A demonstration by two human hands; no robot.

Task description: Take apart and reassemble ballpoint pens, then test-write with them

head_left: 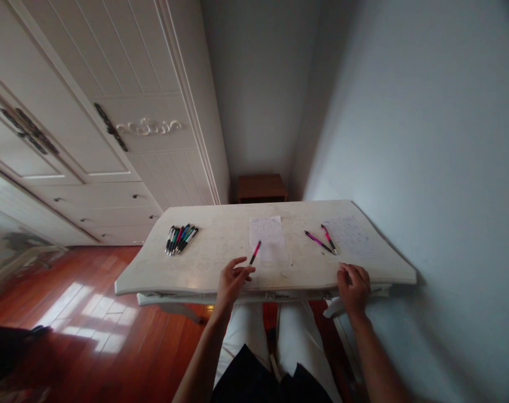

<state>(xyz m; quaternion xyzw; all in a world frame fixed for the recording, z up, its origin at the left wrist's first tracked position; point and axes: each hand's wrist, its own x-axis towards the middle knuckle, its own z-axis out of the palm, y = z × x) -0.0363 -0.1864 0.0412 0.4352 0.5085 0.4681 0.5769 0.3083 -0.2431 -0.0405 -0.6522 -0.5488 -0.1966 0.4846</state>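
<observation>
My left hand [233, 280] is at the front edge of the desk, its thumb and fingers closed around the lower, black end of a pink-and-black pen [257, 249]. The pen slants up over a sheet of paper with faint writing [268, 229]. My right hand [354, 284] rests at the front edge on the right, fingers curled together, and nothing shows in them. Just beyond it lie a purple-and-black pen [317, 240] and a pink-and-black pen [328, 236], their lower ends meeting. They are beside a second written sheet [353, 238].
The white desk [221, 224] carries a bunch of several pens [181, 239] on its left side. A white wardrobe [154, 168] stands on the left and a pale wall [426, 140] on the right. Behind the desk is a brown wooden piece of furniture [262, 184].
</observation>
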